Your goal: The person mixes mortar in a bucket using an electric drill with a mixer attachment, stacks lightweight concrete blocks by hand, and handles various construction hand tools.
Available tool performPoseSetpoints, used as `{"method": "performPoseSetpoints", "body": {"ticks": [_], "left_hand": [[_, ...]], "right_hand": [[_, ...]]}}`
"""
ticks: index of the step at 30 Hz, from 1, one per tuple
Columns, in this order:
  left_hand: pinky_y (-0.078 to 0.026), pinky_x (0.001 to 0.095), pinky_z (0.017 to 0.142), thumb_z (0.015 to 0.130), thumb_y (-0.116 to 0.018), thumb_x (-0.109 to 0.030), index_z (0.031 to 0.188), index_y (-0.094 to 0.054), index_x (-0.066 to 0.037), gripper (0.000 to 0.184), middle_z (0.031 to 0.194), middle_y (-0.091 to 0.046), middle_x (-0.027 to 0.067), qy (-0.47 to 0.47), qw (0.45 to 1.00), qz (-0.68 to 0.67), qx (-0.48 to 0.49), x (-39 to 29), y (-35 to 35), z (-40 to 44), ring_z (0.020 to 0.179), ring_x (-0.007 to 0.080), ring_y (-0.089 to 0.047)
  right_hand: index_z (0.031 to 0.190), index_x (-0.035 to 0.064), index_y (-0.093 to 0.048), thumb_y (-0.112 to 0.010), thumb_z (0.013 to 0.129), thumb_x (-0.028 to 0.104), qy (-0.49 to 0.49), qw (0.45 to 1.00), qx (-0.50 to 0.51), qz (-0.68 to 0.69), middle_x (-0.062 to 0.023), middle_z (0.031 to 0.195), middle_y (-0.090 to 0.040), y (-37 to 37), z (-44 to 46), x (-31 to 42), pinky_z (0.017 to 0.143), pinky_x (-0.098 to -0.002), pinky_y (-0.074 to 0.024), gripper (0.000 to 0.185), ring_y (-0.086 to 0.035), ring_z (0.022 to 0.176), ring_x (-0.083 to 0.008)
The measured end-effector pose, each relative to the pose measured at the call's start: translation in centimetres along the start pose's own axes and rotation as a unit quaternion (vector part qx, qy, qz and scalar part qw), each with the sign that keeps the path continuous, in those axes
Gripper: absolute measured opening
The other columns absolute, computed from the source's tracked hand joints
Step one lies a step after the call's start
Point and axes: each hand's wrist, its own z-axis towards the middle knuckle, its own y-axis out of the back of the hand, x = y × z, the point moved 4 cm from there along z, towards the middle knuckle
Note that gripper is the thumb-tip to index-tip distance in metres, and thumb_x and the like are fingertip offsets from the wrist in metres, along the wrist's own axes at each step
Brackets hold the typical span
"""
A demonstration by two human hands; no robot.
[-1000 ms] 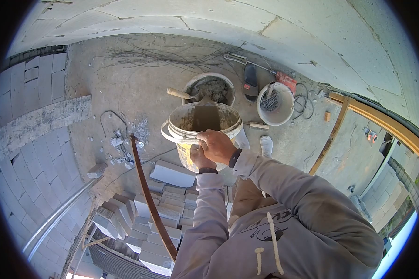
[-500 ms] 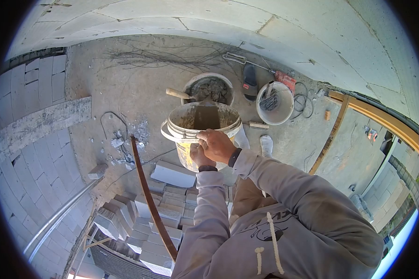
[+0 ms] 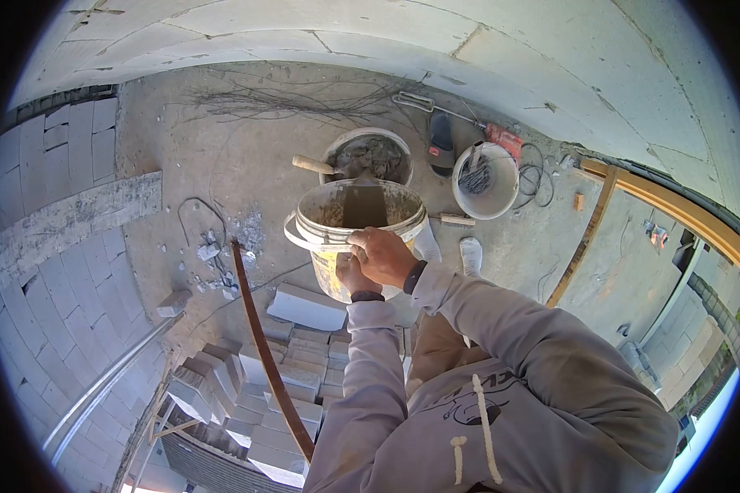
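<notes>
Both hands grip the near side of a tilted whitish bucket with a yellow label (image 3: 330, 279). My right hand (image 3: 386, 259) is closed over its rim, and my left hand (image 3: 356, 275) is closed just below and to the left. Grey-brown liquid (image 3: 363, 205) lies inside and runs over the far lip. Beyond that lip stands a second bucket (image 3: 341, 141) holding wet grey mortar (image 3: 374, 158). A tool with a wooden handle (image 3: 311, 164) leans in it, its working end hidden in the mix. The tilted bucket's handle (image 3: 294, 234) hangs at its left side.
Right of the buckets stand a white bucket of metal pieces (image 3: 501, 177), a dark slipper (image 3: 441, 140) and a red power tool (image 3: 503, 138) with its cable. A wooden-handled tool (image 3: 456, 220) lies near my feet. Stacked pale blocks (image 3: 292, 386) and a brown curved bar (image 3: 263, 345) are at left.
My hands and the tilted bucket hold nearly the same position. The mortar in the far bucket looks smoother and wetter, with fewer lumps showing.
</notes>
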Motion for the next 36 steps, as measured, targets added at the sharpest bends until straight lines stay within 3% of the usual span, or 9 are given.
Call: {"method": "performPoseSetpoints", "body": {"ticks": [9,13,16,19,22,23,28,32,36], "left_hand": [[-0.046,0.031,0.063,0.084,-0.059,-0.012,0.085,-0.055,-0.003,0.01,0.081,-0.061,0.0053,-0.031,0.995,0.091,0.005,1.5,1.2,1.0,0.067,0.0152,-0.057],[-0.047,0.0303,0.063,0.084,-0.06,-0.014,0.086,-0.054,-0.004,0.011,0.081,-0.061,0.0046,-0.003,0.999,0.049,-0.018,1.0,0.9,0.3,0.067,0.0149,-0.057],[-0.052,0.0377,0.07,0.092,-0.049,-0.016,0.094,-0.05,-0.006,0.01,0.093,-0.06,0.0106,-0.05,0.988,0.141,0.025,1.0,0.8,0.3,0.082,0.0228,-0.061],[-0.048,0.0292,0.062,0.084,-0.06,-0.013,0.088,-0.054,-0.003,0.012,0.08,-0.06,0.0056,-0.017,0.999,0.034,-0.013,1.3,1.3,-0.6,0.071,0.0156,-0.059],[-0.047,0.029,0.06,0.085,-0.059,-0.014,0.087,-0.053,-0.003,0.012,0.079,-0.059,0.0051,0.058,0.993,-0.062,-0.084,0.0,1.5,-3.3,0.069,0.0153,-0.057],[-0.045,0.0261,0.055,0.086,-0.059,-0.017,0.081,-0.051,-0.006,0.014,0.079,-0.058,0.0039,0.067,0.99,-0.031,-0.116,0.2,2.2,-3.9,0.068,0.0133,-0.056],[-0.038,0.0208,0.047,0.087,-0.061,-0.026,0.084,-0.048,-0.009,0.021,0.075,-0.056,0.0028,0.109,0.992,-0.02,-0.062,3.9,7.2,-6.3,0.067,0.0109,-0.056],[-0.04,0.0199,0.046,0.086,-0.063,-0.034,0.09,-0.048,-0.009,0.029,0.076,-0.056,0.0031,0.187,0.982,0.001,-0.035,4.7,8.6,-9.1,0.072,0.0134,-0.061],[-0.046,0.0233,0.05,0.084,-0.062,-0.046,0.097,-0.051,-0.008,0.042,0.09,-0.06,0.0065,0.23,0.968,0.1,-0.021,5.0,9.8,-10.4,0.081,0.0174,-0.064]], "right_hand": [[0.078,0.0024,-0.056,-0.053,0.079,0.01,0.001,1.0,0.002,0.004,-0.0182,0.075,-0.058,0.3,0.0,0.0,0.067,-0.0445,-0.0453,0.008,-0.057,0.077,-0.037],[0.08,0.0023,-0.057,-0.054,0.079,0.01,-0.003,1.0,0.017,0.0,-0.0178,0.076,-0.058,0.2,0.0,0.0,0.068,-0.0442,-0.0456,0.008,-0.057,0.078,-0.0369],[0.082,0.0025,-0.059,-0.055,0.079,0.011,-0.001,1.0,0.009,0.009,-0.0183,0.076,-0.059,0.4,-0.2,0.3,0.068,-0.0438,-0.046,0.01,-0.058,0.078,-0.0368],[0.083,0.0025,-0.06,-0.055,0.079,0.011,-0.023,0.999,0.042,-0.016,-0.0195,0.076,-0.059,0.6,-0.7,0.6,0.067,-0.0436,-0.0465,0.011,-0.058,0.077,-0.0366],[0.088,0.0036,-0.062,-0.056,0.075,0.013,-0.004,0.999,0.043,-0.03,-0.0196,0.074,-0.059,0.3,-2.1,0.6,0.063,-0.0429,-0.0479,0.017,-0.06,0.07,-0.0355],[0.085,0.0031,-0.06,-0.057,0.078,0.014,0.001,0.998,0.046,-0.044,-0.0196,0.073,-0.059,0.3,-2.7,0.7,0.062,-0.0444,-0.0471,0.013,-0.059,0.069,-0.0368],[0.086,0.0022,-0.057,-0.055,0.078,0.013,-0.036,0.992,0.111,-0.046,-0.0206,0.067,-0.058,0.9,-6.4,0.6,0.058,-0.0456,-0.0462,0.013,-0.059,0.065,-0.0377],[0.087,-0.0004,-0.053,-0.055,0.079,0.016,-0.078,0.989,0.124,-0.018,-0.0231,0.065,-0.057,2.4,-10.1,0.3,0.06,-0.0473,-0.0453,0.019,-0.059,0.066,-0.0399],[0.093,-0.0017,-0.052,-0.054,0.08,0.021,-0.123,0.986,0.113,-0.011,-0.0244,0.07,-0.06,6.4,-13.7,0.7,0.064,-0.0482,-0.0461,0.027,-0.06,0.07,-0.0416]]}}
